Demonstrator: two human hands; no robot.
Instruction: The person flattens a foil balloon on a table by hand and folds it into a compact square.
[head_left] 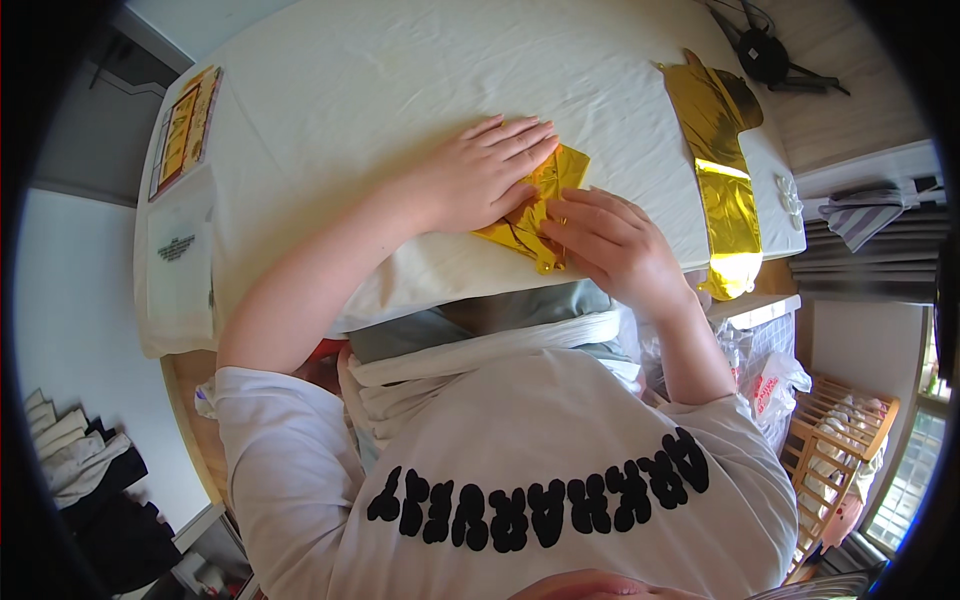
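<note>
A folded piece of shiny gold foil (573, 168), which looks like a flat foil balloon, lies creased on the cream-covered table in front of me. My left hand (490, 172) rests flat across its left part, fingers stretched out and side by side. At its right edge my right hand (610, 235) has bent fingers gripping the foil; the thumb is mostly hidden. Farther right, a second, unfolded gold foil balloon (722, 180) is spread long and flat, its near end at the table's edge.
The cream cloth (380, 90) covers the table. At its left side lie a colourful printed packet (185, 132) and a clear plastic bag (180, 255). A small clear plastic scrap (790, 198) sits at the right edge. Beyond stands a black tripod-like object (765, 55); a wooden rack (840, 440) is lower right.
</note>
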